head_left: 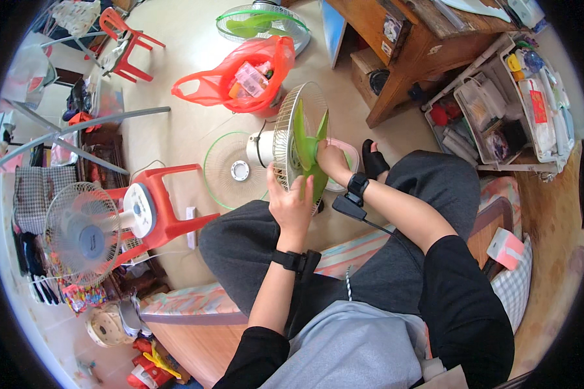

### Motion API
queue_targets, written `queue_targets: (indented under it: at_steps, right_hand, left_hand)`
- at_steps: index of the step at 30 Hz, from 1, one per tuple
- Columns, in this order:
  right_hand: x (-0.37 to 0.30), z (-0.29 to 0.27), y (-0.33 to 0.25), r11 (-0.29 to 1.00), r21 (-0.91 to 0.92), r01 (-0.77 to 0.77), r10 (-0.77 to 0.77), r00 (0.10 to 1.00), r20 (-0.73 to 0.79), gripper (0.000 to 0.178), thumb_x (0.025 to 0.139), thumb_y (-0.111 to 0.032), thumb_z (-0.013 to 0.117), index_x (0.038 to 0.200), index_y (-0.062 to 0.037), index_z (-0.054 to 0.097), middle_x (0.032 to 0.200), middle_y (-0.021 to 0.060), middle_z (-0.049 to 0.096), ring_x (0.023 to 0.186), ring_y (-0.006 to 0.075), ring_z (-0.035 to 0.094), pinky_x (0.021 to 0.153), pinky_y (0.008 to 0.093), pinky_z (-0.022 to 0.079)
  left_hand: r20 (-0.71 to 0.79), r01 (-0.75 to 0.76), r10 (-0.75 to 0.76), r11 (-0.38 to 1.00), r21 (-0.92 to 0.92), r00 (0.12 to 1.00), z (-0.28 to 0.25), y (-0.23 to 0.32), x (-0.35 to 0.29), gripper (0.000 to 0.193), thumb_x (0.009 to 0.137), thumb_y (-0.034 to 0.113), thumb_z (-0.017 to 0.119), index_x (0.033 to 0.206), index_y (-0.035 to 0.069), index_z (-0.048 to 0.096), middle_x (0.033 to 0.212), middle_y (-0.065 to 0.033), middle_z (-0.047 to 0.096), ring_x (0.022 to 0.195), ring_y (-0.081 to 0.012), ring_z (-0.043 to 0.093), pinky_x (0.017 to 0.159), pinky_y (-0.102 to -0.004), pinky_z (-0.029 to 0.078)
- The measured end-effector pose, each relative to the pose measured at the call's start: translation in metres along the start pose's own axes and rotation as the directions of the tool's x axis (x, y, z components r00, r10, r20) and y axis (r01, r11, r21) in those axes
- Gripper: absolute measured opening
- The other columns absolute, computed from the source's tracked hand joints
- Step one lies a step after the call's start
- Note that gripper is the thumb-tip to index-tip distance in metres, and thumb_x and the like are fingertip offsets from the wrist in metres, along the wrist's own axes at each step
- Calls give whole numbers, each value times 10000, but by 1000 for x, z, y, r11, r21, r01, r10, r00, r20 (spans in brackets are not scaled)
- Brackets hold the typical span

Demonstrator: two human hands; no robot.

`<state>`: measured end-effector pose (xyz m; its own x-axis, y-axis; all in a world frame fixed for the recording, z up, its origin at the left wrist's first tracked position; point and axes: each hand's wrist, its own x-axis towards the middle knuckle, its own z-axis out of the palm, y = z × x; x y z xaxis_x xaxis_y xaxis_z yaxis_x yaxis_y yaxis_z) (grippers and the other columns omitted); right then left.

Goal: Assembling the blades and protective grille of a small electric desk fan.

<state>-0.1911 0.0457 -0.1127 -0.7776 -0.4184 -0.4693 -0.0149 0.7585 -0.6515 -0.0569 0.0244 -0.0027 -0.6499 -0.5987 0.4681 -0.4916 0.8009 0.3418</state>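
A table fan [263,148] with a cream body stands on the floor between my knees, its front cover off. Green blades [298,139] sit before its rear wire guard [287,123]. My right hand [334,163] is closed around the hub at the middle of the blades. At the lower edge, my left hand [289,211] grips the wire guard, fingers reaching up along it and the thumb side by a blade; some fingertips are hidden. A round front guard [215,170] with a green rim lies flat on the floor, left of the fan.
A red plastic bag [207,87] of packages stands beyond the fan. Another green-bladed fan [253,26] is further back. On the left, a white fan [84,233] rests on a red stool [175,194]. A wooden desk [409,65] and storage bins [480,110] stand right.
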Motion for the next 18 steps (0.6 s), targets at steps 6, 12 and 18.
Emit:
queue_targets:
  at_steps: [6,12,18]
  right_hand:
    - [10,-14,25,941,-219,259,-250,966,69,378,910,-222,321,953,80,544,772,286,620,727,438,625,642,508,505]
    - [13,-12,24,896,-299,328,-308,945,113,276,871,-146,376,996,72,492,759,283,617,684,420,631,569,509,505]
    - [21,-12,31,903,-248,350,-341,937,82,403,906,-280,294,831,25,546,768,300,609,659,418,626,587,503,490]
  left_hand:
    - [52,16,-14,999,-39,999,5,34,-6,177,739,210,717,858,91,663,1256,-290,413,1041,-426,536,735,-413,510]
    - [19,53,-52,997,-48,998,-5,40,-4,195,772,172,681,923,52,652,1302,-308,372,1127,-456,468,915,-452,416]
    - [-100,-195,186,977,-84,977,-20,59,-16,249,757,88,686,986,24,613,1184,-232,469,961,-353,546,826,-376,454]
